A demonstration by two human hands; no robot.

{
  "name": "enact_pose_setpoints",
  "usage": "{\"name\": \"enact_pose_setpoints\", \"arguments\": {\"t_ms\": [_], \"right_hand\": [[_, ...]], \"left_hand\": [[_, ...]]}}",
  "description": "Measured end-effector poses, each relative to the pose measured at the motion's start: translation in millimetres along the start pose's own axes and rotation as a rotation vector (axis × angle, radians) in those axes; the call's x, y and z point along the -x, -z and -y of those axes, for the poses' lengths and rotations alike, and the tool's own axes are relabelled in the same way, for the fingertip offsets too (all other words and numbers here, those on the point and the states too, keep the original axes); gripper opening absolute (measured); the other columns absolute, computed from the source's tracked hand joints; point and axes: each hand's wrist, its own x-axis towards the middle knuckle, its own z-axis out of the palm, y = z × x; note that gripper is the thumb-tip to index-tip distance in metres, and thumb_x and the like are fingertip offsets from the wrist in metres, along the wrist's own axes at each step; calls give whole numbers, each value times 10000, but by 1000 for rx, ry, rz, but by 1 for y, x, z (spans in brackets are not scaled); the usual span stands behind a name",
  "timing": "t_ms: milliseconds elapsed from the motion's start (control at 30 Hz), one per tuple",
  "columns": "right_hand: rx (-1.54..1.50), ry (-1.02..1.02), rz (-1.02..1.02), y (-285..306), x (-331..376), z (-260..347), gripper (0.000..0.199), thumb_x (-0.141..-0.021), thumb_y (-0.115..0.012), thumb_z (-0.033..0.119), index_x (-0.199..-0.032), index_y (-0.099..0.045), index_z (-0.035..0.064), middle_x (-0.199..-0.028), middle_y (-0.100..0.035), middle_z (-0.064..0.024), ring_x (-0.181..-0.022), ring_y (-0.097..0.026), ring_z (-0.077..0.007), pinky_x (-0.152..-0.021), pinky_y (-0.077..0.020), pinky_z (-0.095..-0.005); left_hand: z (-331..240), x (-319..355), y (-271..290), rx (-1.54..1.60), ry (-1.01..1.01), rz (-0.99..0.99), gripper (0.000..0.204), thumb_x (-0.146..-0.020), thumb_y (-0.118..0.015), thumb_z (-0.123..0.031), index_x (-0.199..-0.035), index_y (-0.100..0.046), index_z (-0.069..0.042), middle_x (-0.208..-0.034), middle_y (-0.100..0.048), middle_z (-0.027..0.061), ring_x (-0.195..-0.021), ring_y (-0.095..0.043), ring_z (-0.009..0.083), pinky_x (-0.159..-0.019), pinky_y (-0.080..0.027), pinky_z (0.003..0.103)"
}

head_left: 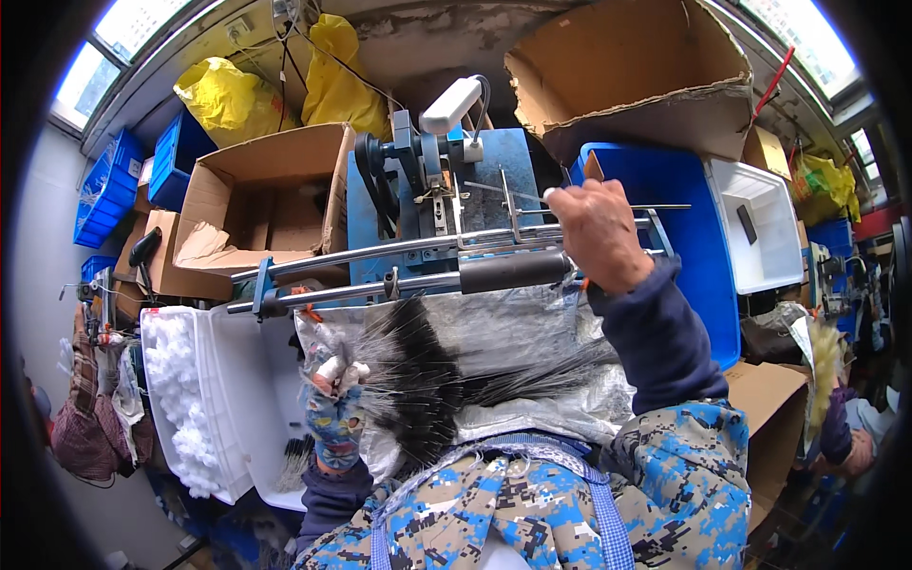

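Observation:
My right hand [603,228] is raised over the right side of the bench machine [442,190], its fingers closed in a pinch. A thin pale stick [503,192] runs from these fingertips toward the middle of the machine. Low on the left, my left hand [334,399] wears a patterned sleeve or glove and white fingertip covers. Its fingers are closed around several thin, pale wire-like strands [382,380]. Beside it, a large bundle of dark, thin strands [423,380] lies across a whitish plastic sheet [541,328] over my lap.
Two metal rails [380,256] with a black roller [513,271] cross in front of me. White fluffy pieces [176,399] fill a white bin on the left. Cardboard boxes [266,190], a blue bin [712,285] and a white tray [760,223] surround the machine. Other people work at both sides.

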Motion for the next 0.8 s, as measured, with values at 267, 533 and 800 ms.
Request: {"name": "enact_pose_setpoints", "arguments": {"t_ms": [267, 533, 800], "right_hand": [[-1296, 124, -140, -10, 60, 108, 331, -775, -676, 106, -1071, -567, 6, -1040, -572, -137, -947, -543, -286, -840, -425, -350], [-1818, -225, -142, 29, 16, 38, 183, -941, -441, 89, -949, -583, -27, -721, -594, -85, -583, -568, -117, -498, -461, -219], [-78, -44, -25, -81, -65, 12, 89, -757, -534, 102, -811, -604, 85, -896, -584, -91, -895, -530, -287, -708, -442, -412]], "left_hand": [[-37, -17, -60, -180, -210, 452, 217, -743, -650, 28, -947, -597, -24, -788, -622, 86, -691, -644, 210, -608, -500, 297], [10, -25, -28, -573, -317, 553, 295, -732, -670, -19, -1012, -580, -46, -821, -631, 83, -724, -621, 214, -633, -485, 312], [73, -38, -2, -1147, -335, 689, 556, -626, -689, -73, -1144, -501, -5, -898, -616, 102, -856, -584, 309, -852, -418, 417]]}}
